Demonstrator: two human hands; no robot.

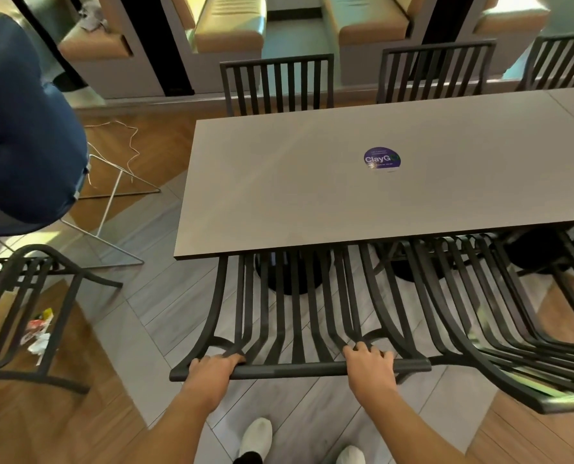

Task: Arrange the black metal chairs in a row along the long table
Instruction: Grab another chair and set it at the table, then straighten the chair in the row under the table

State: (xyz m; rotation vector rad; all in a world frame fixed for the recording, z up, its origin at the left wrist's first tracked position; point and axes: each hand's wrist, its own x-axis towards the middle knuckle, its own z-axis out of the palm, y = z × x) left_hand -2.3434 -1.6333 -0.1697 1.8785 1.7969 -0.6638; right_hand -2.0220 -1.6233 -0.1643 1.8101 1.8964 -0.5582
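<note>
Black metal chair, held (299, 316): slatted back and seat, near side of the long table (312, 182), its seat pushed under the near edge; top rail nearest the camera. Left hand (212, 370): fingers curled over the left end of the top rail, gripping it. Right hand (371, 363): fingers curled over the rail right of centre, gripping it. Second black chair (500, 316): just beside the first on the right, also tucked under the near edge; a third shows partly at the far right edge. Far side of the table: three black chair backs in a row, left one (277, 83), middle one (436, 73), right one (560, 61) cut by the frame. Loose black chair (28, 316): near left, well apart from the table, angled away from it; litter (39, 329) on the floor beneath it. Round purple sticker (382, 158) on the tabletop, right of centre. Seated person in blue jeans (28, 128) on a wire-legged stool, far left. White shoes (255, 437) at the bottom edge.
</note>
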